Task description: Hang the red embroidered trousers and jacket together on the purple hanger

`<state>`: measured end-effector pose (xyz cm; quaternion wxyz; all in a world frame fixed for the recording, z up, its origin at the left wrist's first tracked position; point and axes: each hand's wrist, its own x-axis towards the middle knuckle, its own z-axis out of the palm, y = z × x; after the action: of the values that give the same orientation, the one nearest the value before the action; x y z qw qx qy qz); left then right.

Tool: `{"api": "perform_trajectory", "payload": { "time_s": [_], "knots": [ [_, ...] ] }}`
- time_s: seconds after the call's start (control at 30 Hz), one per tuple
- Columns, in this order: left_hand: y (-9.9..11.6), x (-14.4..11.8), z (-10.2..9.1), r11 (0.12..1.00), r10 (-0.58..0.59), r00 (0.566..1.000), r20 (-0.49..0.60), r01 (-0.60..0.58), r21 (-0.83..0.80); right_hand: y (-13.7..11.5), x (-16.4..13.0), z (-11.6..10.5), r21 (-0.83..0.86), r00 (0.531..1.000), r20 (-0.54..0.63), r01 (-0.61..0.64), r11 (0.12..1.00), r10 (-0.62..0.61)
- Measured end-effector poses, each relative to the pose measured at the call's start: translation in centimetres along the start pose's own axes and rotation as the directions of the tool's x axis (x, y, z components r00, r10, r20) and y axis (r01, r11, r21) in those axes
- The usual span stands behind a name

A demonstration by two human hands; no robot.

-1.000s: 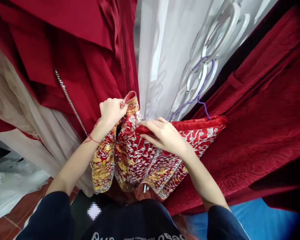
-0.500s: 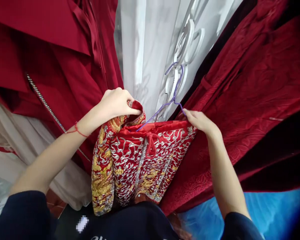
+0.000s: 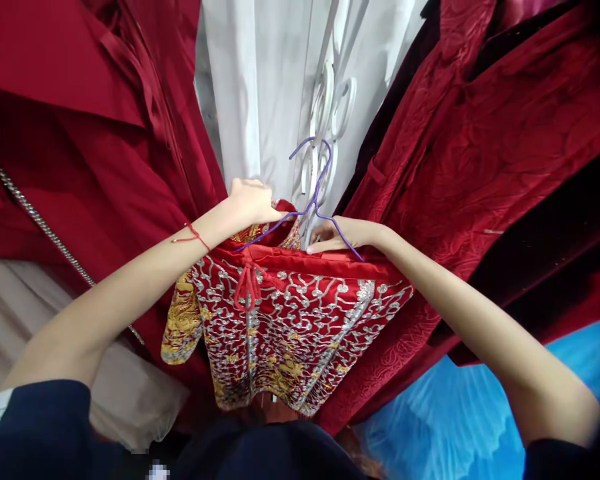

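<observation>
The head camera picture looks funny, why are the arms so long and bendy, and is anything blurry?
Head view: the wide lens stretches the edges, so both forearms look long and the hanging cloth fans outward. The middle is sharp: threads on the embroidered red garment, the purple hanger, the left hand and right hand. Light is soft and even, brightest on the white fabric, without harsh glare.

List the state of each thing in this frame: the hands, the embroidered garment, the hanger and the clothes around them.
left hand: closed on the embroidered garment's collar edge
right hand: gripping its top edge, beside the hanger
embroidered garment: on the hanger, front tied shut
purple hanger: inside the garment, hook upright and free
dark red garments: hanging
white garment: hanging
</observation>
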<state>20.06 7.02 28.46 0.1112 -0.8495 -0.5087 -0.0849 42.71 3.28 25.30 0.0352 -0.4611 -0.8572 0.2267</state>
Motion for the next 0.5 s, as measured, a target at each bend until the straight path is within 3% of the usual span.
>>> {"api": "perform_trajectory", "payload": {
  "time_s": [0.1, 0.33, 0.4, 0.5],
  "knots": [
    [1.1, -0.3, -0.4, 0.994, -0.106, 0.994, 0.008, 0.105, 0.017, -0.3, 1.7, 0.4, -0.018, 0.998, -0.03, -0.064, 0.998, 0.064],
    [1.3, -0.4, -0.3, 0.992, -0.107, 0.994, -0.017, 0.105, -0.072, -1.6, 3.9, 0.8, -0.008, 0.959, 0.051, -0.278, 0.961, 0.278],
    [1.4, -0.1, 0.0, 0.989, -0.109, 0.993, -0.05, 0.103, -0.107, -1.6, 4.1, 0.9, -0.028, 0.958, 0.04, -0.283, 0.959, 0.284],
    [1.4, 0.3, 0.2, 0.989, -0.089, 0.993, -0.078, 0.078, -0.129, -1.0, 4.2, 1.0, -0.165, 0.977, -0.068, -0.209, 0.964, 0.201]
  ]
}}
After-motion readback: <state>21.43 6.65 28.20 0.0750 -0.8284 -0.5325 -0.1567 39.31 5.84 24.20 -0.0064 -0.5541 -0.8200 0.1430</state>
